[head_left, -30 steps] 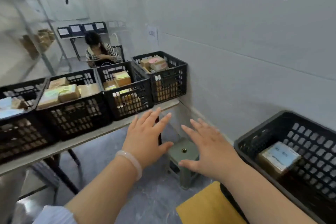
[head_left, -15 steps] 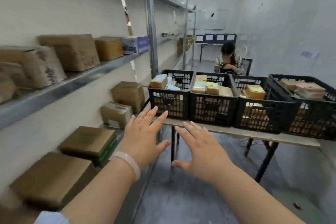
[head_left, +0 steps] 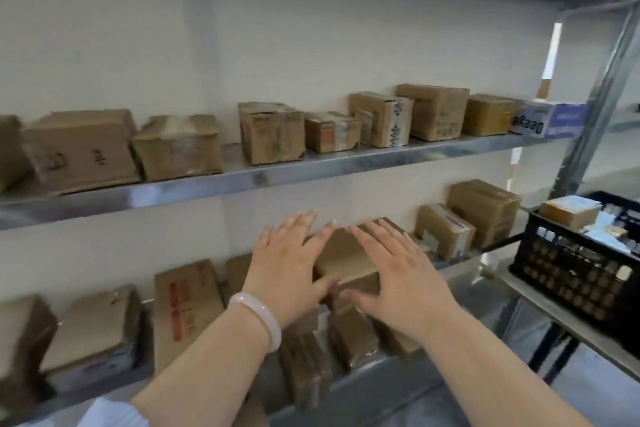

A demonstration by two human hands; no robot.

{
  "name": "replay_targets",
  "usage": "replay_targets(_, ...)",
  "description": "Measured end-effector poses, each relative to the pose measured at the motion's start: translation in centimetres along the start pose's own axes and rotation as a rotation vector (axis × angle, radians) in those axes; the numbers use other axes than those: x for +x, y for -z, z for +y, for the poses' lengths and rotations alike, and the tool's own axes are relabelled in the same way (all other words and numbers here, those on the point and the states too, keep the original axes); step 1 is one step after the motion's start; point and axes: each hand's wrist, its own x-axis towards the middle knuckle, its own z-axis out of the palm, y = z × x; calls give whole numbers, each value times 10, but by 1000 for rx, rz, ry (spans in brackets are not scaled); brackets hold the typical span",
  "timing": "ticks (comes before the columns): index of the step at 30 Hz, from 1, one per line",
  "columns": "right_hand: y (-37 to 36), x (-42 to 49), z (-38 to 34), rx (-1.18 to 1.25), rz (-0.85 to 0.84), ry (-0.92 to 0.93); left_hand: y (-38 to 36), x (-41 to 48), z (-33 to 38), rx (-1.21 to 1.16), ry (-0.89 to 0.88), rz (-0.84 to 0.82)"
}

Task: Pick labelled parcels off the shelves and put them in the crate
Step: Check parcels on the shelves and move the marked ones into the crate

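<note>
A metal shelf rack [head_left: 242, 180] fills the view, with several brown cardboard parcels on two levels. My left hand [head_left: 289, 265] and my right hand [head_left: 398, 274] are both spread flat with straight fingers, side by side in front of a brown parcel [head_left: 346, 253] on the lower shelf. Whether they touch it I cannot tell. Neither hand holds anything. My left wrist wears a pale bracelet [head_left: 258, 317]. A black crate [head_left: 581, 253] with parcels inside stands at the right edge.
A white and blue box [head_left: 543, 120] ends the upper row by the steel upright [head_left: 595, 107]. Parcels [head_left: 187, 308] stand on edge at lower left. The crate rests on a table [head_left: 568, 319] to the right.
The view has swung left from the crates and aisle to face the shelves. Both open hands have moved up to the parcel on the lower shelf.
</note>
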Motion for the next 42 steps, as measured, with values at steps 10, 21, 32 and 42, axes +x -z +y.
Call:
replay_targets(10, -6, 38, -144, 105, 32, 341, 89, -102, -92, 135, 306, 189)
replay_targets(21, -1, 90, -326, 225, 140, 526, 167, -179, -230, 193, 473, 232)
replay_targets(32, -12, 154, -445, 367, 291, 453, 213, -157, -374, -83, 477, 376)
replay_targets(42, -21, 195, -442, 313, 239, 446, 221, -100, -427, -385, 791, 281)
